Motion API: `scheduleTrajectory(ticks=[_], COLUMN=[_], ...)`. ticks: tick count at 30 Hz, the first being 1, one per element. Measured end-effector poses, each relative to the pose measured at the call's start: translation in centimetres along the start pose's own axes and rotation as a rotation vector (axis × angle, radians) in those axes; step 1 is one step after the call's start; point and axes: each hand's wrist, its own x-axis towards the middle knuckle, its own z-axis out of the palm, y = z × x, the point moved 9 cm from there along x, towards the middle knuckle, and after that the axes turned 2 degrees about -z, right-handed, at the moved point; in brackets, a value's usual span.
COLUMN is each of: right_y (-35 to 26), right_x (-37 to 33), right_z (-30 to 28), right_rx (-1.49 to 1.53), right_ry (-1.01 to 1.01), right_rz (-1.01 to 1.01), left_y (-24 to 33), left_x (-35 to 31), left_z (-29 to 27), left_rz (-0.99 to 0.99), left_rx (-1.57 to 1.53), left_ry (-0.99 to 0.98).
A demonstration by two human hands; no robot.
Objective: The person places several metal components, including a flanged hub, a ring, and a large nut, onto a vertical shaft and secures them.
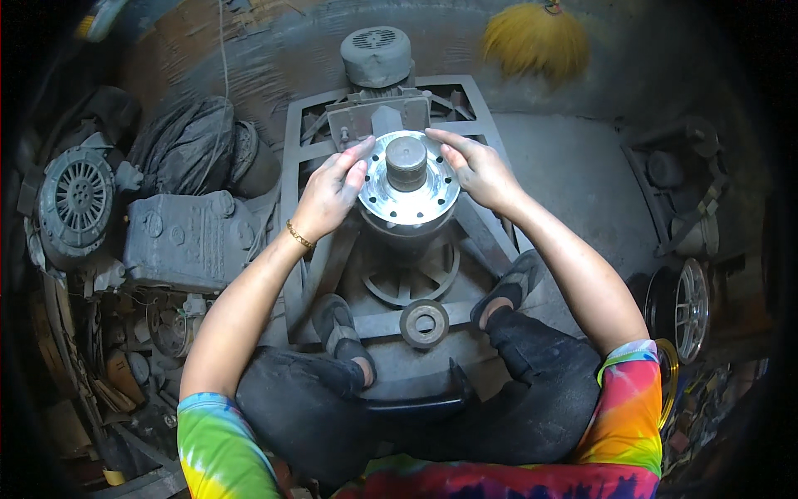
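A shiny round metal flange (386, 203) with a ring of bolt holes sits level on top of a dark drum-like base in the middle. From its centre rises a thick grey cylindrical stub (406, 158). My left hand (335, 185) holds the flange's left rim, fingers bent together and the thumb close by them. On the opposite side, my right hand (480, 170) grips the upper right rim, fingers reaching over its edge. The undersides of both grips are hidden. Below, a grey metal ring (424, 323) rests by the frame's front bar.
A steel frame (488, 108) with an electric motor (376, 58) surrounds the base. Dusty cast housings (189, 237) and a round vented cover (83, 200) crowd the left. At right are wheel rims (692, 309) and a small metal rack (657, 179). A yellow broom (536, 40) hangs behind.
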Motion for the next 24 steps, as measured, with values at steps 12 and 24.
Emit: scheduleTrajectory(ticks=[12, 24], right_y=[1.1, -0.1], right_x=[0.2, 0.1], right_z=[-0.4, 0.7], right_rx=[-0.079, 0.062], right_ry=[0.118, -0.01], right_rz=[-0.18, -0.133], left_y=[-0.5, -2.6], left_x=[0.7, 0.2], left_z=[0.4, 0.5], left_rz=[0.057, 0.033], left_rx=[-0.045, -0.114], left_ry=[0.009, -0.06])
